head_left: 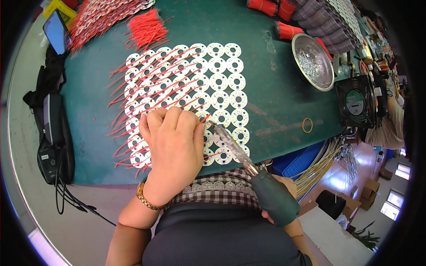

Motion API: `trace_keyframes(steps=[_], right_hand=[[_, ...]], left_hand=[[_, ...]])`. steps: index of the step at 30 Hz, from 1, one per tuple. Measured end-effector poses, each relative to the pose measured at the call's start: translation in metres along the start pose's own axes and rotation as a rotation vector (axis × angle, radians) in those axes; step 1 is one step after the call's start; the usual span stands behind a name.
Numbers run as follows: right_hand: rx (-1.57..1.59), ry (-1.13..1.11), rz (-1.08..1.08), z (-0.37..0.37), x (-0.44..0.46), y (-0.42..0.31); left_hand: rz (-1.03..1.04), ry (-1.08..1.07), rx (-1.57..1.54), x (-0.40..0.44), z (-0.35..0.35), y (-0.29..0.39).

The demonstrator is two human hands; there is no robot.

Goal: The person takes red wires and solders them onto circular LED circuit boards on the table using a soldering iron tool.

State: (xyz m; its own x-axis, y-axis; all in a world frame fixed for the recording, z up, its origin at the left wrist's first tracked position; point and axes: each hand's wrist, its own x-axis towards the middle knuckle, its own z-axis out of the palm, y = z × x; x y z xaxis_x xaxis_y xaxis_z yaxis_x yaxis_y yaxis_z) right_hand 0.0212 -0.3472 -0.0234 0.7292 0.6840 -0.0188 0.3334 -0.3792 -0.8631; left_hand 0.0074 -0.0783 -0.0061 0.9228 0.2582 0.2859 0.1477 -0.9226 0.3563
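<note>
A grid of round white circuit boards (220, 100) lies on the green table, and red wires (128, 104) slant across its left columns. Over the lower middle of the grid, my left hand (175, 137) is closed in a pinch on a red wire (207, 118) whose end shows past the fingertips. My right hand (289, 186), mostly hidden behind the dark handle, grips a soldering iron (276, 199). The iron's tip is at a board beside my left fingertips; whether it touches the wire is hard to make out.
A loose bundle of red wires (148, 29) and a pile of wired boards (104, 20) lie at the back left. To the right are a metal bowl (326, 86), a black fan (355, 102) and a rubber band (303, 125). A phone (55, 33) stands at the left edge.
</note>
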Motion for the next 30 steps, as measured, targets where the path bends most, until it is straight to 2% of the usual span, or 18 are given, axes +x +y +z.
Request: trace_keyframes(steps=[2, 9, 12, 15, 16, 18, 19, 22, 23, 24, 26, 28, 30], right_hand=[[0.093, -0.026, 0.119, -0.002, -0.006, 0.001], [0.426, -0.05, 0.872, -0.011, -0.009, -0.002], [0.743, 0.029, 0.969, -0.009, -0.009, 0.002], [0.43, -0.139, 0.75, -0.011, -0.004, 0.001], [0.512, -0.14, 0.948, -0.015, 0.007, -0.007], [0.594, -0.141, 1.144, -0.011, 0.004, -0.006], [0.669, -0.009, 0.901, 0.0, -0.014, 0.005], [0.717, 0.12, 0.469, 0.018, -0.03, 0.039], [0.706, 0.127, 0.382, 0.019, -0.03, 0.041], [0.696, 0.135, 0.296, 0.021, -0.03, 0.043], [0.66, 0.166, 0.309, 0.019, -0.027, 0.039], [0.648, 0.183, 0.29, 0.018, -0.022, 0.038], [0.656, 0.18, 0.255, 0.019, -0.019, 0.041]], left_hand=[[-0.006, -0.002, 0.003, 0.0, 0.0, 0.0], [0.014, 0.016, -0.037, -0.001, 0.002, -0.003], [0.007, 0.008, -0.041, -0.002, 0.001, -0.003], [0.009, 0.007, -0.034, -0.002, 0.001, -0.004], [0.012, 0.011, -0.025, -0.002, 0.002, -0.004], [0.011, -0.01, -0.006, -0.002, 0.001, -0.002], [0.008, -0.029, 0.016, -0.002, 0.0, -0.002], [0.018, -0.1, -0.046, -0.009, -0.015, -0.009], [0.032, -0.188, -0.053, -0.01, -0.028, -0.012], [0.041, -0.189, -0.052, -0.012, -0.045, -0.017], [0.049, -0.457, -0.089, -0.012, -0.08, -0.026], [-0.072, -0.274, -0.13, -0.004, -0.099, -0.029], [-0.133, 0.008, -0.255, 0.013, -0.103, -0.028]])
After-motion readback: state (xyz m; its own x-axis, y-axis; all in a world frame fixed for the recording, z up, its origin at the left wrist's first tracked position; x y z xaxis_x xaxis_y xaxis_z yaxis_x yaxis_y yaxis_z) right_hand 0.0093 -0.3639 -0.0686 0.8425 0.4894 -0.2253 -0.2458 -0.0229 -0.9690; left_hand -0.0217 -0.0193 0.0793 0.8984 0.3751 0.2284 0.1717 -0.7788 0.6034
